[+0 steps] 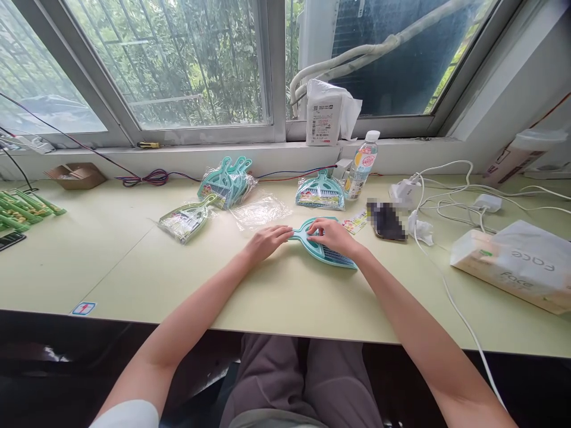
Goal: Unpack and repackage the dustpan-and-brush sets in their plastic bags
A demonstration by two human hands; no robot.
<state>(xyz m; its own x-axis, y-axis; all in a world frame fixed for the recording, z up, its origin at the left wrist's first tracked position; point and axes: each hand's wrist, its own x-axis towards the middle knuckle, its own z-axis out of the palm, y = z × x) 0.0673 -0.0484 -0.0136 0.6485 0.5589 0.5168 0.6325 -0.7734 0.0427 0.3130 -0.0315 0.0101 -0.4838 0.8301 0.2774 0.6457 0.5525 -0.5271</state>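
Observation:
A teal mini dustpan and brush set point(322, 248) lies unwrapped on the pale green table point(134, 267), in front of me. My left hand point(266, 241) is closed on its handle end at the left. My right hand point(332, 236) lies over the pan's upper part, fingers curled on it. Just behind my hands lies an empty clear plastic bag point(261, 209). A small printed card point(355, 222) sits to the right of the pan.
Bagged dustpan sets lie behind: a pile point(226, 181), one green set point(185, 219) at left, one point(320, 191) at right. A water bottle point(361, 164), phone point(386, 220), chargers with white cables point(446, 202), tissue pack point(517, 261), cardboard box point(75, 175) and green parts point(22, 208) surround them.

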